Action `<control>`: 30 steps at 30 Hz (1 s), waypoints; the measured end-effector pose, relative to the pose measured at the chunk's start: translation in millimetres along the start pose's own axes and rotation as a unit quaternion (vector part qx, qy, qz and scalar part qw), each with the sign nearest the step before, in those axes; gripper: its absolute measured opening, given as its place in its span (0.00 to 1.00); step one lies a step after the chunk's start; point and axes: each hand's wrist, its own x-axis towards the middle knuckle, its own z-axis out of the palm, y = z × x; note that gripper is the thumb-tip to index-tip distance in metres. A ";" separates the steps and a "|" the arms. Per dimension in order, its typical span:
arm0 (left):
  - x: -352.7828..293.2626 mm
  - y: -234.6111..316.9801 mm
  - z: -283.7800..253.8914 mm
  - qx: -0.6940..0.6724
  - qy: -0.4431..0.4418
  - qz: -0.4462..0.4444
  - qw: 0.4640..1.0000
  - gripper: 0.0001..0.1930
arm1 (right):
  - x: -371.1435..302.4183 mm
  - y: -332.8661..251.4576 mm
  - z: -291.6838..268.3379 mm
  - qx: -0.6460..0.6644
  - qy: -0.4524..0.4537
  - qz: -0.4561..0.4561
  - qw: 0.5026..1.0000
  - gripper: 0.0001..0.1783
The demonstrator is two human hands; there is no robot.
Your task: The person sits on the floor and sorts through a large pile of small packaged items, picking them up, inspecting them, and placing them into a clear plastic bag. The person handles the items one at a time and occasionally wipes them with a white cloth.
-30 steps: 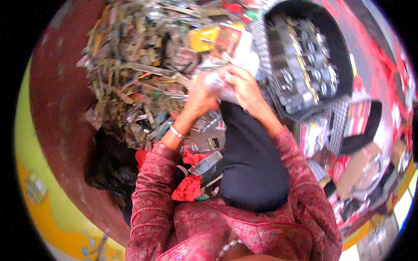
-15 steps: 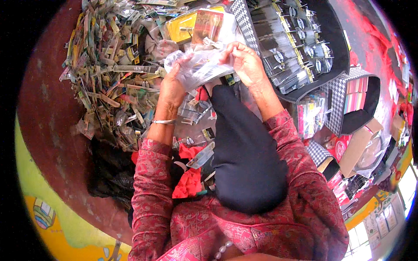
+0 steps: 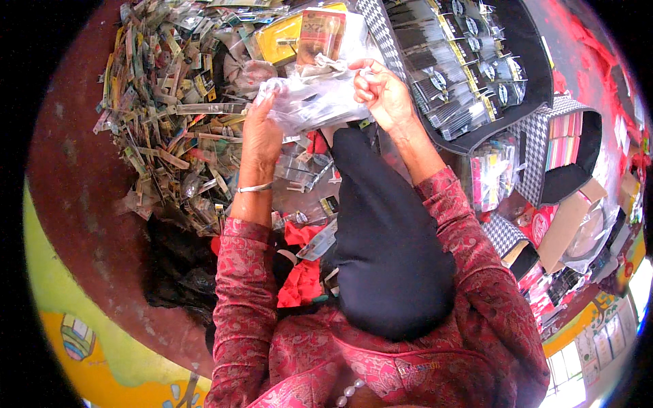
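A crumpled clear plastic bag (image 3: 314,107) is stretched between my two hands, above my leg in black cloth. My left hand (image 3: 262,129) grips the bag's left end, its thumb pressed on the film. At the other end, the fingers of my right hand (image 3: 381,90) are curled and pinch the bag's upper right edge. Dark thin shapes show through the film, too blurred to name. Just beyond the bag lie a yellow packet (image 3: 280,42) and a reddish printed card packet (image 3: 321,35).
To the left spreads a large heap of small slim packets (image 3: 173,88). A black box with a houndstooth rim (image 3: 469,139) at the right holds rows of clear packs. Further right are a houndstooth box with striped contents (image 3: 530,163) and an open cardboard box (image 3: 570,228). Red scraps (image 3: 300,284) lie near me.
The bag is pulled a little wider and slightly lower between my hands. My left hand has shifted a little left and down; the right hand's fingers have curled more. Both hands keep hold.
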 end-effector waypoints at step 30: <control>-8.1 10.7 33.6 0.140 -0.014 0.152 0.978 0.04 | -13.8 -7.0 23.0 -0.361 0.012 0.035 0.932 0.10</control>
